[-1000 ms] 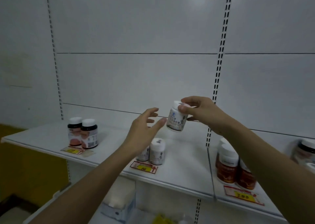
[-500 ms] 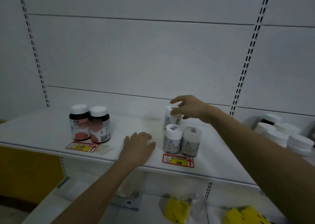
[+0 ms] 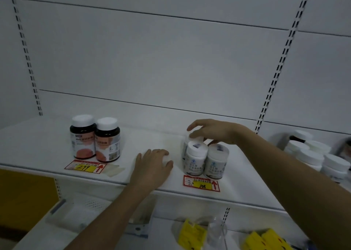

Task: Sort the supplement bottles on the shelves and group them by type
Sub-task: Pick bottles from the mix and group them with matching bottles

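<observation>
Two small white supplement bottles [image 3: 195, 158] stand side by side at the front of the white shelf [image 3: 38, 154]. A third white bottle [image 3: 184, 149] stands upright just behind them, mostly hidden. My right hand [image 3: 214, 131] reaches over the pair, its fingertips closed on that back bottle's cap. My left hand [image 3: 152, 166] lies palm down on the shelf to the left of the white bottles and holds nothing. Two dark bottles with white caps and orange labels [image 3: 95, 138] stand together further left.
A price tag marked 299 [image 3: 85, 167] lies before the dark bottles, and another tag [image 3: 202, 183] before the white ones. Several white-capped bottles [image 3: 311, 156] crowd the neighbouring shelf at the right. Yellow packets [image 3: 191, 232] lie on the lower shelf.
My right hand brought the white bottle down from mid-air and set it behind the two white ones. My left hand dropped from reaching up and now lies flat on the shelf.
</observation>
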